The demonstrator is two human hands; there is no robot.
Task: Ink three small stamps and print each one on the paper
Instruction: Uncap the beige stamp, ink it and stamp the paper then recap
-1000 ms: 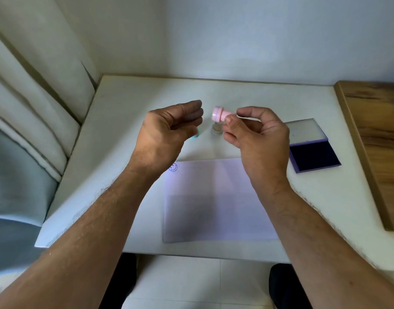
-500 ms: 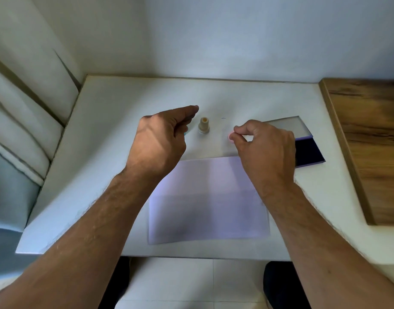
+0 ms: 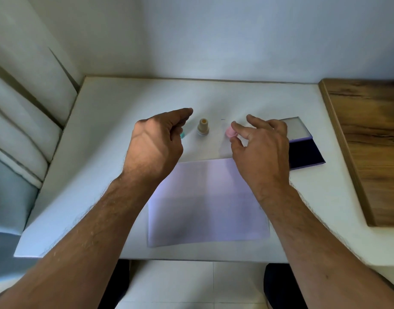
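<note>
Right hand (image 3: 261, 150) fingers spread, holding nothing — pink stamp (image 3: 230, 131) at the fingertips. Left hand (image 3: 156, 143) relaxed, empty; beige stamp (image 3: 203, 127) just beyond. Paper (image 3: 209, 204) shows no visible prints — progress cannot be judged.

The left hand (image 3: 156, 146) hides most of the teal stamp (image 3: 182, 135) left of the beige stamp (image 3: 203, 127). Right of it, the right hand (image 3: 261, 148) covers part of the pink stamp (image 3: 230, 131) and ink pad (image 3: 306, 153).
</note>
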